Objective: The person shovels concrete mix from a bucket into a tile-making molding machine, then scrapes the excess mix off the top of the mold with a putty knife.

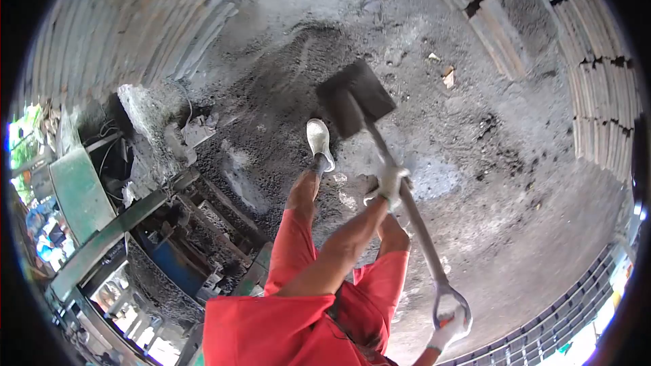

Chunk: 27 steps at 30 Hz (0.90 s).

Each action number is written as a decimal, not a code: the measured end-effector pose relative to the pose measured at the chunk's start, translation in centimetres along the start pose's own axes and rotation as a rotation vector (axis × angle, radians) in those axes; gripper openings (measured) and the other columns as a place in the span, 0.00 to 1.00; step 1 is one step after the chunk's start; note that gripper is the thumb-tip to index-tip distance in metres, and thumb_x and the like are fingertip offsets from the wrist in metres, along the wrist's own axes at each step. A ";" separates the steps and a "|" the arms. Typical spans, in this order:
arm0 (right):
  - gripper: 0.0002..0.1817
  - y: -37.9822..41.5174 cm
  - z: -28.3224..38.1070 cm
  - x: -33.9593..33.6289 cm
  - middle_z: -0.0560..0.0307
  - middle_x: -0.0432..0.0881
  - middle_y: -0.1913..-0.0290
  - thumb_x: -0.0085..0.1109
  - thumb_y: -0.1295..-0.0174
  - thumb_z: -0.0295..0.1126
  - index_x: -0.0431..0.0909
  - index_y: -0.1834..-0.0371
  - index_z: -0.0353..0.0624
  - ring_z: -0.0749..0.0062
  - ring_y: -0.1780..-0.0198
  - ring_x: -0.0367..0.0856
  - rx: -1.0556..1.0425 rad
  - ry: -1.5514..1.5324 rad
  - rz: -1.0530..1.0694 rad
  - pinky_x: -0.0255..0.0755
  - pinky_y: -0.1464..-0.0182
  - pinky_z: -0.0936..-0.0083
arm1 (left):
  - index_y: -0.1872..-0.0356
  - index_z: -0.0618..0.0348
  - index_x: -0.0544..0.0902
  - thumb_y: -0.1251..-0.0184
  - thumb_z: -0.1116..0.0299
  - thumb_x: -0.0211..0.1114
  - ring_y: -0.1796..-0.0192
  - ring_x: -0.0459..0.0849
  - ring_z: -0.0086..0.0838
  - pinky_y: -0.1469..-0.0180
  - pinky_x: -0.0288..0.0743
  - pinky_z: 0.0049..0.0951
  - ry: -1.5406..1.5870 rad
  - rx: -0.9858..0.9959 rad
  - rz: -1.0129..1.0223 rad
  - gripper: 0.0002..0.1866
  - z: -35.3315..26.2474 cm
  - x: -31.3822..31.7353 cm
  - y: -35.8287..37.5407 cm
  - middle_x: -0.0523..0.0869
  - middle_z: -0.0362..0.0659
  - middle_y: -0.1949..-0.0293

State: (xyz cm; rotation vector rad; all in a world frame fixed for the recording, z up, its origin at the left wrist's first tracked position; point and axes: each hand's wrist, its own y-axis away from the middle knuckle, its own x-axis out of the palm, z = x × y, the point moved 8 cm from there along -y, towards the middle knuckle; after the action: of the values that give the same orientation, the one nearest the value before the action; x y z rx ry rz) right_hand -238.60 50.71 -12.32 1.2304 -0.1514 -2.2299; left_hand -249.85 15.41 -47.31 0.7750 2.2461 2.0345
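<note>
A shovel with a long shaft slants across the middle of the head view. Its dark square blade is in front of my feet, over the dusty ground. My left hand, in a pale work glove, is wrapped round the lower shaft. At the other end, my gloved right hand grips the D-shaped handle, near the lower right of the view. A light-coloured shoe stands just left of the blade. My other foot is mostly hidden behind the left hand and shaft.
Dark loose material covers the ground beyond the blade. Stacked grey slabs rise at upper left, and more stacks line the right. A machine with a green panel and metal beams stands at left. A black grid lies lower right.
</note>
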 end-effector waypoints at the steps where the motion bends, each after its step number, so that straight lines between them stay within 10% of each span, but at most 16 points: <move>1: 0.05 -0.8 -0.8 -1.7 0.68 0.70 0.77 0.64 0.39 0.27 0.82 0.62 0.39 0.83 0.82 0.64 0.027 0.019 -0.060 0.58 0.82 0.80 | 0.64 0.62 0.80 0.37 0.71 0.67 0.79 0.82 0.35 0.74 0.82 0.38 0.059 -0.089 -0.047 0.07 4.9 -0.8 -2.1 0.81 0.47 0.78; 7: 0.05 -4.7 -3.2 -2.6 0.67 0.72 0.76 0.64 0.39 0.26 0.83 0.61 0.39 0.82 0.82 0.66 0.038 0.060 -0.145 0.59 0.82 0.82 | 0.66 0.62 0.79 0.39 0.73 0.65 0.79 0.81 0.35 0.78 0.77 0.38 0.006 -0.110 -0.102 0.05 7.7 -1.9 -5.6 0.80 0.47 0.78; 11: 0.06 -5.2 -8.4 14.4 0.75 0.64 0.77 0.65 0.36 0.34 0.79 0.70 0.54 0.86 0.79 0.60 0.215 -0.093 0.002 0.58 0.76 0.81 | 0.73 0.60 0.75 0.41 0.75 0.62 0.82 0.77 0.35 0.80 0.72 0.38 -0.076 -0.040 -0.043 0.04 -5.9 -3.0 -13.7 0.74 0.45 0.81; 16: 0.04 -1.1 -9.5 36.0 0.69 0.71 0.78 0.65 0.36 0.28 0.81 0.68 0.47 0.82 0.80 0.66 0.238 -0.290 0.216 0.64 0.78 0.78 | 0.71 0.60 0.75 0.37 0.75 0.65 0.80 0.79 0.33 0.76 0.81 0.40 -0.063 0.098 -0.197 0.07 -23.0 -7.0 -23.5 0.77 0.46 0.77; 18: 0.04 -2.9 -15.6 37.4 0.69 0.71 0.79 0.65 0.36 0.26 0.81 0.69 0.48 0.81 0.80 0.67 0.280 -0.301 0.261 0.65 0.78 0.78 | 0.69 0.64 0.78 0.37 0.74 0.69 0.76 0.82 0.32 0.72 0.84 0.36 -0.288 0.102 -0.442 0.07 -25.6 -7.0 -19.7 0.80 0.46 0.74; 27: 0.05 -3.7 -12.8 27.8 0.65 0.77 0.76 0.67 0.46 0.24 0.81 0.68 0.45 0.79 0.81 0.70 0.209 -0.317 0.220 0.63 0.80 0.78 | 0.61 0.65 0.80 0.36 0.72 0.68 0.71 0.83 0.35 0.68 0.85 0.37 -0.159 0.088 -0.327 0.08 -25.2 -6.6 -8.0 0.81 0.47 0.67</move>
State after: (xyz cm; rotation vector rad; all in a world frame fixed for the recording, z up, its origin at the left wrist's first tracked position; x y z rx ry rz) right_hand -241.17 40.97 -41.42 0.9014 -0.6263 -2.2391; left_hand -255.20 -10.69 -53.03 0.5110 2.2129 1.6781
